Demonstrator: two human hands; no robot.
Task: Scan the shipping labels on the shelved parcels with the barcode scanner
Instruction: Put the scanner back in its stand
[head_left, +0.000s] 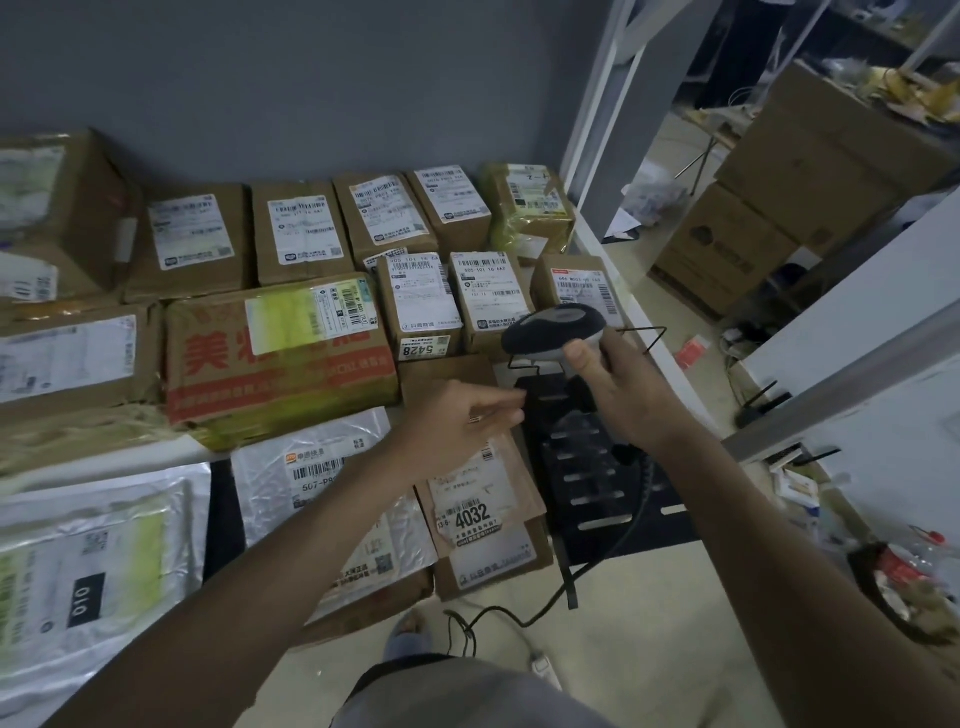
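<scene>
From the head view, your right hand (618, 384) grips the handle of the grey-and-black handheld barcode scanner (556, 330), thumb laid along its side, the scanner's head pointing left and far toward the parcels. Its black cable (618, 545) trails down to the pale floor (649, 649). Your left hand (462, 426) holds nothing; its fingers are loosely curled, fingertips pointing right, just beside the scanner hand, above a brown paper parcel with a white label numbered 4032 (480, 512). The brown cardboard parcels with white shipping labels (415, 304) lie packed in rows on the white shelf (602, 244), reaching back to the grey wall. At left sits a cardboard box printed with large red characters (280, 353), and nearer lie silver plastic mailer bags (311, 473). A black slotted metal bookend (587, 457) lies under your right wrist. Stacked brown cartons (769, 218) stand on the floor at far right.
</scene>
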